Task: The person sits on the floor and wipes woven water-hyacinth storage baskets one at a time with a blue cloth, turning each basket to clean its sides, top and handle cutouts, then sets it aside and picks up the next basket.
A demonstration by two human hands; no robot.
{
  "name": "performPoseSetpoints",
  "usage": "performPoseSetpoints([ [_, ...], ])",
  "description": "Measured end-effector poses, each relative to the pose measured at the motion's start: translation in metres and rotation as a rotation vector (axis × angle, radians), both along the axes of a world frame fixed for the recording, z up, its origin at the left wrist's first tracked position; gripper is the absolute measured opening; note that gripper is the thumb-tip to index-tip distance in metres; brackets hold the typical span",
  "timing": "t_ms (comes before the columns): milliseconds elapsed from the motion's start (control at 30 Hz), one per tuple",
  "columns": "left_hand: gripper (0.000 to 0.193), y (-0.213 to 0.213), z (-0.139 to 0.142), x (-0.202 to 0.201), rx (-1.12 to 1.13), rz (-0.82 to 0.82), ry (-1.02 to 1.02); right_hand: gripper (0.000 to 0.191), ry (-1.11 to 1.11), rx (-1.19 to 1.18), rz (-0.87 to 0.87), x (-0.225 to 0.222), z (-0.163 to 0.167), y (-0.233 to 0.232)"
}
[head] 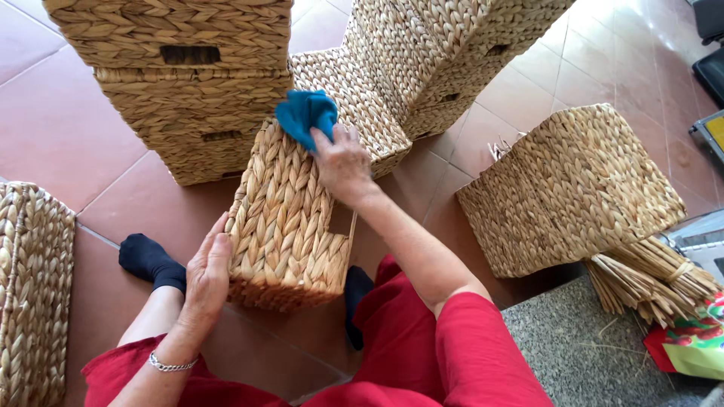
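Woven basket (283,218) tipped on the floor (60,128) between black-socked feet. Left hand (205,275) flat and open against its near side, steadying. Right hand (343,162) closed over blue cloth (305,114), pressed on its far top edge, wiping. Stacked baskets (188,83) just beyond.

You're in a small basket-weaving workshop, floor-level setup, likely home-based. Evidence: finished woven baskets (192,83) stacked all round you on a terracotta tile floor (53,128), more at the right (573,188) and left edge (34,286). A bundle of raw straw (648,275) lies on a granite step (581,347), loose stalks beside it. You're sitting on the floor in socks, no bench or machines in view.
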State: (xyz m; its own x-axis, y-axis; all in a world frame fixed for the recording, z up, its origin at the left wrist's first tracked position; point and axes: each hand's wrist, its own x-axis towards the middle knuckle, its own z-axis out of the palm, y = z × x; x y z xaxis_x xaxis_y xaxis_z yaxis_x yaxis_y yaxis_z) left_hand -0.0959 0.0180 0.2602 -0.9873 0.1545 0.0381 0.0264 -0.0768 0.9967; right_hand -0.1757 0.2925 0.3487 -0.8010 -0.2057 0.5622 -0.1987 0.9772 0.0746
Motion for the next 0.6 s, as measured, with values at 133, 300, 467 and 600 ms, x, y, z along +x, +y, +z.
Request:
performPoseSetpoints([
  [133,0.048,-0.002,0.009,-0.018,0.217,0.047,-0.161,0.024,-0.109,0.120,0.270,0.075,0.019,-0.047],
  [300,0.046,-0.011,0.015,-0.031,0.483,-0.008,-0.480,0.034,-0.097,-0.136,0.640,0.137,0.015,-0.074],
  [467,0.047,0.004,0.010,-0.012,0.196,0.035,-0.207,0.023,-0.022,-0.048,0.235,0.012,-0.017,-0.011],
  [600,0.047,0.006,0.007,-0.004,0.216,0.009,-0.147,0.026,-0.016,-0.046,0.004,-0.025,-0.015,0.007],
])
